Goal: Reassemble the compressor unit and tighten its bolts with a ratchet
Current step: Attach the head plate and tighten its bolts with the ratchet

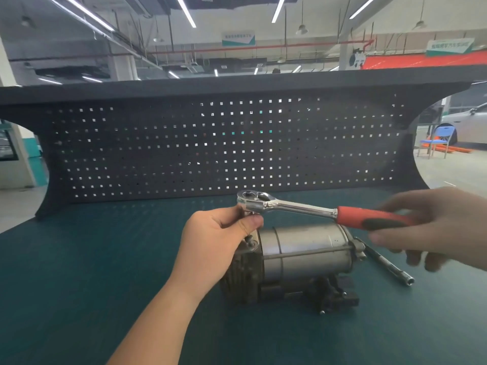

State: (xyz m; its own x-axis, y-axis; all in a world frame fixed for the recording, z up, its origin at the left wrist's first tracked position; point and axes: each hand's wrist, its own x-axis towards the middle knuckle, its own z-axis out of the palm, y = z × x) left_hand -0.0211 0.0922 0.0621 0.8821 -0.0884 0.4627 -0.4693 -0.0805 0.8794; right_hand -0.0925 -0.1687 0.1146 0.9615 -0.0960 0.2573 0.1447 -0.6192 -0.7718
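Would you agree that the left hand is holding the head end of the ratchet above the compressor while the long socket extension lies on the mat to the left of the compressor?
Not quite: the head view shows the socket extension lying on the mat to the right of the compressor, not the left. The rest stands: the left hand holds the ratchet at its head end, above the compressor.

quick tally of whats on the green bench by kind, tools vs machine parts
Ratchets: 1, the ratchet with the red handle, held above the bench
Extension bars: 1, the extension bar lying right of the unit
Compressor units: 1, the compressor unit
Total: 3
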